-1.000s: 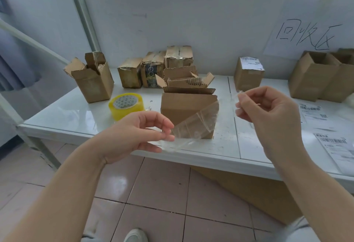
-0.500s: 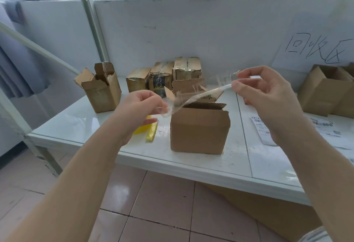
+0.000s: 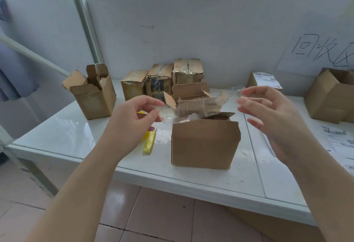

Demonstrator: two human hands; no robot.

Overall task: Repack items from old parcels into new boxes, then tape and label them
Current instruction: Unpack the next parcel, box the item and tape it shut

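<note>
A closed brown cardboard box (image 3: 205, 145) stands near the front edge of the white table (image 3: 57, 138). A strip of clear tape (image 3: 193, 107) hangs crumpled just above the box's top. My left hand (image 3: 132, 124) pinches the strip's left end between thumb and forefinger. To the right of the box is my right hand (image 3: 272, 115), its fingers spread and fairly straight. The tape's far end (image 3: 237, 88) lies at its thumb tip. A yellow tape roll (image 3: 142, 112) is mostly hidden behind my left hand.
A narrow yellow tool (image 3: 149, 143) lies left of the box. Several worn taped parcels (image 3: 162, 82) and a torn flat box (image 3: 189, 90) sit at the back. A torn open box (image 3: 92, 96) stands left; a labelled box (image 3: 264, 79), open boxes (image 3: 333, 96) and shipping labels (image 3: 337, 138) lie right.
Both hands carried the tape strip from below the table edge up over the box. My right hand's fingers have spread from their pinch, and the strip has gone slack.
</note>
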